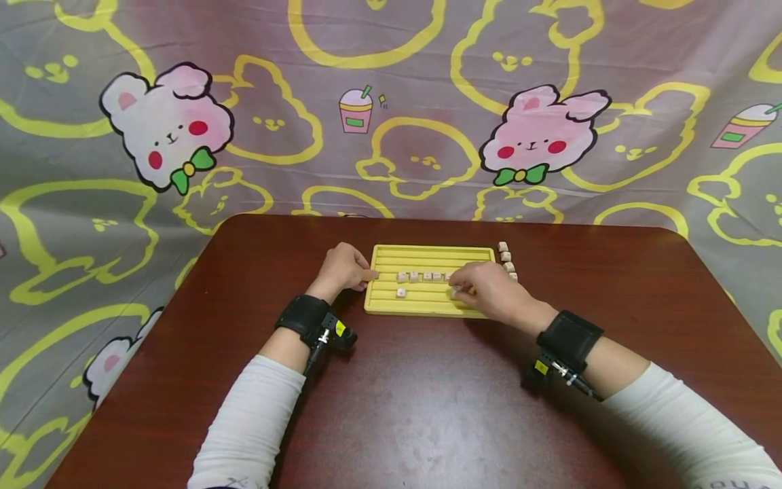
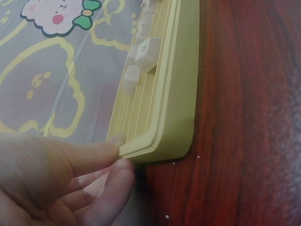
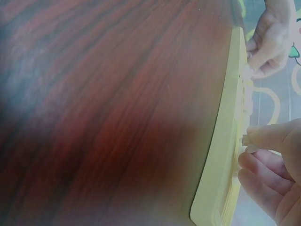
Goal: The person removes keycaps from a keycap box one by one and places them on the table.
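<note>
A yellow ridged tray [image 1: 427,313] lies on the table, and my left hand [image 1: 343,267] pinches its left end. In the left wrist view the thumb is on the tray's rim [image 2: 181,108], with a finger below the corner. My right hand [image 1: 493,291] is over the tray's right part, pinching a small whitish block [image 3: 245,140] between thumb and fingers. Several white lettered blocks [image 1: 413,277] stand in a row along a middle groove; the right hand partly covers the row's right end. One more block [image 1: 400,293] sits alone in a nearer groove, toward the left.
Just past the tray's right end, several more blocks [image 1: 506,256] form a column on the dark red-brown table [image 1: 403,401]. A patterned cloth [image 1: 421,163] hangs behind the table's far edge. Both wrists wear black straps with cameras.
</note>
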### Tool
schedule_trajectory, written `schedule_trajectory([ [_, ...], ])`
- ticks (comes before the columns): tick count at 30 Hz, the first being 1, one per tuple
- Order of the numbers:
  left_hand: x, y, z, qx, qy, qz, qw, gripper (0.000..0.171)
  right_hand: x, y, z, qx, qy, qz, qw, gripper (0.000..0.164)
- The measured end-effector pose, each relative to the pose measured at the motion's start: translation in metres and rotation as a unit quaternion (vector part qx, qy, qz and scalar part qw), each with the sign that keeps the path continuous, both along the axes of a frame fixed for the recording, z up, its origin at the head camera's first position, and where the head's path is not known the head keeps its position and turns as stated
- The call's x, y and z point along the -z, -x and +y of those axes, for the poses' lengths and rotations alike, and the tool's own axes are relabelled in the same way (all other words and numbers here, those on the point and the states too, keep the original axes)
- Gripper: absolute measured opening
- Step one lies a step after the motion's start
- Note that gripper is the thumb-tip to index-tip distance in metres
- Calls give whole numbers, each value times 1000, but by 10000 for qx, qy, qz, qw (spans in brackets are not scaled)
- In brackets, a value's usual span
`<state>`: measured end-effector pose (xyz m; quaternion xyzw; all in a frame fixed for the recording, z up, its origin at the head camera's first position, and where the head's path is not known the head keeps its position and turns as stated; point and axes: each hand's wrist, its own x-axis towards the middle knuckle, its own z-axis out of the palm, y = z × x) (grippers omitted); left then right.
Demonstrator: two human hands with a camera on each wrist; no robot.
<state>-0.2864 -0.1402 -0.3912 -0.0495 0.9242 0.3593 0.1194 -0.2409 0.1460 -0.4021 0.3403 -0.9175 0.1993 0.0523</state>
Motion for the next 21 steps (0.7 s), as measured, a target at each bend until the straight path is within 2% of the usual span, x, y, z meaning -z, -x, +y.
schedule_trajectory([
  [5, 1, 0, 0, 11, -32, 14, 10000, 28, -3, 0, 7, 193, 9, -127, 9997, 18],
  [11, 2, 1, 0, -21, -31, 7, 10000, 27, -4, 2, 12, 234, -94, -11, 9997, 17],
  [21, 3, 2, 1, -71, -37, -24, 10000, 28, -7, 3, 18, 303, -118, -80, 9994, 17],
])
